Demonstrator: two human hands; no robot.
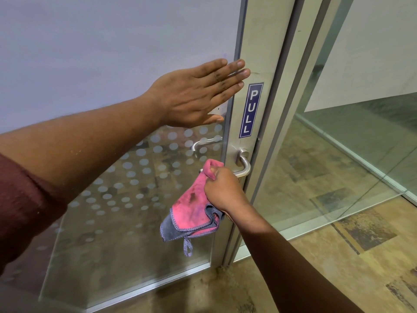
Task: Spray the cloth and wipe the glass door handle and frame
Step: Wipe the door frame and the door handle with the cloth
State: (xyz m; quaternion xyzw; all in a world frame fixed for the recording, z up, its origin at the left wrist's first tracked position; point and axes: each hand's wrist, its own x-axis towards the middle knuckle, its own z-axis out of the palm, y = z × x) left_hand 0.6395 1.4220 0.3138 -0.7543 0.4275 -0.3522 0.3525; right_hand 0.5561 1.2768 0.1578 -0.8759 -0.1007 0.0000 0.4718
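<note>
The cloth [191,206], pink with a grey underside and grey stitched edge, is bunched around the lever of the door handle [243,164], low on the metal door frame [266,53]. Most of the cloth hangs loose below the lever, in front of the dotted glass panel [126,175].

The right hand [222,188] is closed in a fist around the cloth and the lever together; only the lever's curved neck and round base show beyond the knuckles. The left hand [194,96] is flat and fully open, holding nothing, with its palm against the glass and its fingertips reaching the frame just above the blue PULL label [251,110]. It appears to steady the door.

No spray bottle is in view. The step in hand is judged to be wiping the handle. The next move calls for sliding the closed cloth along the lever to its neck and base, then spreading the cloth flat to run up and down the frame, the label area included.
</note>
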